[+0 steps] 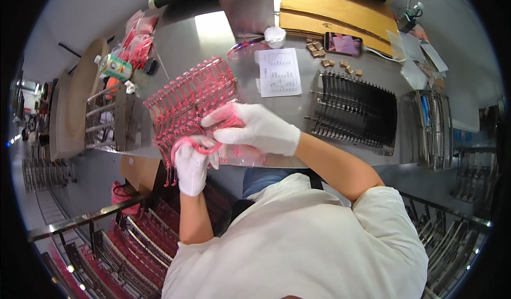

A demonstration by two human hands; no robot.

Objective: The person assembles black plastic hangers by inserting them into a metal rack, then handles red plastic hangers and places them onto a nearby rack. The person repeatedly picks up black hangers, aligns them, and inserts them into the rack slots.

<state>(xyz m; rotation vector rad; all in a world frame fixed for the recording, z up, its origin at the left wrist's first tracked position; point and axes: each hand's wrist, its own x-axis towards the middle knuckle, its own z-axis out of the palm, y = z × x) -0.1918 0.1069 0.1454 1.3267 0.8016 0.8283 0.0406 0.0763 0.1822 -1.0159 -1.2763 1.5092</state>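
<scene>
Both my hands wear white gloves and meet at the near side of a rack (pixel 194 94) lined with rows of translucent pink, curved plastic pieces. My left hand (pixel 190 168) is closed round a pink curved piece (pixel 184 141) at the rack's near edge. From the right, my right hand (pixel 258 129) reaches across, its fingers closed on a translucent pink piece (pixel 229 115). The fingertips partly hide both pieces, so I cannot tell whether they are joined. More clear pink pieces (pixel 245 154) lie under my right hand at the table's front edge.
A second rack (pixel 354 110) with dark pieces lies at the right. Behind are a printed sheet (pixel 280 73), a phone (pixel 343 43), small tan blocks (pixel 315 49) and yellow cardboard (pixel 335 14). A bottle (pixel 114 67) and pink bags (pixel 139 41) are at left. Loaded racks (pixel 133 240) flank me below.
</scene>
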